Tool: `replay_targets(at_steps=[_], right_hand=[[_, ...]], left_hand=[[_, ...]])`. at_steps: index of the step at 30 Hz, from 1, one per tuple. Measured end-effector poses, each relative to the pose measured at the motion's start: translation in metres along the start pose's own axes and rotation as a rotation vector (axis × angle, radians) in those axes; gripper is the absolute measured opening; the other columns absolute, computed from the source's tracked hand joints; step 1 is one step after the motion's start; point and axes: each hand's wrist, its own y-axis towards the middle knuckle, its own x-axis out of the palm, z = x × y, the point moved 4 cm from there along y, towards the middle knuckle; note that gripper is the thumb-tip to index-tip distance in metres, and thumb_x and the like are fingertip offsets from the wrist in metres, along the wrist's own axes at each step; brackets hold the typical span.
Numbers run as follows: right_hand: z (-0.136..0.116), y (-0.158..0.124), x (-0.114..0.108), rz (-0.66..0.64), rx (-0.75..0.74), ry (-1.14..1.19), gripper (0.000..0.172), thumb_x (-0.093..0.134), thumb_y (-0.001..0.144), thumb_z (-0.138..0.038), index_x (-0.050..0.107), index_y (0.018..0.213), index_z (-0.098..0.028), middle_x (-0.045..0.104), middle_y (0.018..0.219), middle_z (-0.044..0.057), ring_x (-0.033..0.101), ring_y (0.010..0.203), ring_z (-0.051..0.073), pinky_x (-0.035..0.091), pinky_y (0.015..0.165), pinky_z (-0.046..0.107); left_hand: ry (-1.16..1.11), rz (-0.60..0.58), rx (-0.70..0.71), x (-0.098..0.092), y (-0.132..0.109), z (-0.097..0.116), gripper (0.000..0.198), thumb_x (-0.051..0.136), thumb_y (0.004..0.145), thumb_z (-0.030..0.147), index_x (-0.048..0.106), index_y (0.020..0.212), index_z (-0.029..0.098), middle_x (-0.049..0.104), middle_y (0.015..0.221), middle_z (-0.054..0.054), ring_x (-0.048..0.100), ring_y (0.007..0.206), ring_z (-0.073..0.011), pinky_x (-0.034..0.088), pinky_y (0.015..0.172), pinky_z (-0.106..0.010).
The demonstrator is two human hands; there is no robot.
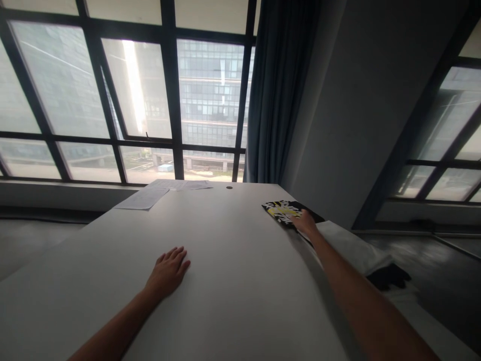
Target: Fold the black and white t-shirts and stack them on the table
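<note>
My left hand (169, 269) lies flat, palm down, on the white table (233, 281), fingers stretched out and holding nothing. My right hand (305, 223) reaches far to the right edge of the table and rests on a flat black, white and yellow patterned item (281, 209), perhaps a book or pouch. Its fingers lie over the item; whether they grip it is hard to see.
Sheets of paper (145, 198) lie at the far left of the table, more paper (184, 184) at the back edge, near a small round hole (229, 187). A dark curtain (278, 100) hangs by large windows. White cloth (353, 245) and a dark object (389, 276) sit right of the table.
</note>
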Motion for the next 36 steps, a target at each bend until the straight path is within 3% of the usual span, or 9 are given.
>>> replay_targets(at_steps=[4, 6, 9, 12, 16, 22, 30, 33, 36], right_hand=[[-0.031, -0.074, 0.047, -0.197, -0.154, 0.016, 0.053, 0.062, 0.087, -0.029, 0.055, 0.134, -0.007, 0.057, 0.139, 0.017, 0.051, 0.130, 0.020, 0.035, 0.110, 0.026], [-0.051, -0.121, 0.064, -0.368, -0.303, 0.012, 0.058, 0.054, 0.091, -0.032, 0.047, 0.142, -0.006, 0.048, 0.147, 0.018, 0.043, 0.137, 0.022, 0.029, 0.115, 0.030], [-0.077, -0.179, 0.070, -0.529, -0.398, -0.012, 0.064, 0.047, 0.094, -0.036, 0.039, 0.148, -0.003, 0.037, 0.154, 0.019, 0.033, 0.144, 0.024, 0.023, 0.118, 0.034], [-0.099, -0.210, 0.062, -0.586, -0.441, -0.049, 0.065, 0.040, 0.096, -0.038, 0.034, 0.151, -0.005, 0.030, 0.158, 0.017, 0.024, 0.148, 0.024, 0.015, 0.120, 0.038], [-0.116, -0.228, 0.059, -0.583, -0.432, -0.079, 0.067, 0.033, 0.098, -0.042, 0.028, 0.153, -0.004, 0.025, 0.160, 0.015, 0.019, 0.149, 0.023, 0.010, 0.121, 0.039], [-0.106, -0.245, 0.084, -0.643, -0.369, -0.211, 0.070, 0.021, 0.100, -0.047, 0.022, 0.155, -0.004, 0.015, 0.164, 0.012, 0.010, 0.151, 0.022, 0.005, 0.121, 0.042], [-0.107, -0.238, 0.092, -0.612, -0.386, -0.257, 0.069, 0.020, 0.100, -0.047, 0.024, 0.155, -0.007, 0.019, 0.163, 0.012, 0.014, 0.150, 0.021, 0.009, 0.121, 0.042], [-0.107, -0.240, 0.090, -0.609, -0.425, -0.260, 0.067, 0.019, 0.099, -0.046, 0.030, 0.153, -0.008, 0.022, 0.162, 0.014, 0.018, 0.149, 0.024, 0.014, 0.120, 0.046], [-0.087, -0.241, 0.096, -0.612, -0.545, -0.261, 0.070, 0.024, 0.096, -0.049, 0.039, 0.149, -0.005, 0.029, 0.158, 0.019, 0.021, 0.149, 0.026, 0.020, 0.118, 0.045]], left_hand=[[0.026, -0.025, -0.003, -0.004, -0.001, 0.002, 0.050, 0.031, 0.099, 0.042, 0.055, 0.138, 0.020, 0.047, 0.151, -0.008, 0.037, 0.142, -0.0253, 0.029, 0.116, -0.047], [0.041, -0.045, -0.023, -0.007, -0.002, 0.006, 0.050, 0.030, 0.099, 0.039, 0.054, 0.139, 0.020, 0.045, 0.153, -0.009, 0.036, 0.144, -0.0253, 0.027, 0.116, -0.047], [0.053, -0.077, -0.040, -0.013, -0.005, 0.024, 0.054, 0.027, 0.100, 0.037, 0.046, 0.144, 0.013, 0.039, 0.156, -0.012, 0.033, 0.145, -0.0250, 0.025, 0.118, -0.045], [0.052, -0.052, 0.050, -0.018, -0.009, 0.054, 0.060, 0.025, 0.100, 0.041, 0.038, 0.148, 0.008, 0.034, 0.158, -0.015, 0.030, 0.147, -0.0246, 0.020, 0.120, -0.042], [0.054, -0.051, 0.122, -0.010, -0.019, 0.084, 0.067, 0.023, 0.099, 0.050, 0.036, 0.150, 0.008, 0.030, 0.159, -0.016, 0.022, 0.149, -0.0252, 0.016, 0.121, -0.042], [0.004, -0.188, 0.071, 0.008, -0.035, 0.089, 0.073, 0.024, 0.096, 0.054, 0.029, 0.152, 0.008, 0.022, 0.162, -0.017, 0.016, 0.150, -0.0274, 0.015, 0.121, -0.044], [-0.039, -0.179, 0.047, -0.003, -0.037, 0.091, 0.074, 0.025, 0.096, 0.054, 0.030, 0.151, 0.006, 0.024, 0.161, -0.017, 0.017, 0.150, -0.0259, 0.015, 0.122, -0.043], [-0.054, -0.195, 0.037, -0.009, -0.049, 0.091, 0.075, 0.025, 0.096, 0.055, 0.029, 0.152, 0.005, 0.023, 0.162, -0.016, 0.018, 0.150, -0.0250, 0.015, 0.122, -0.042], [-0.074, -0.216, 0.023, -0.014, -0.070, 0.090, 0.079, 0.025, 0.095, 0.060, 0.026, 0.154, 0.009, 0.021, 0.164, -0.009, 0.015, 0.151, -0.0208, 0.012, 0.123, -0.037]])
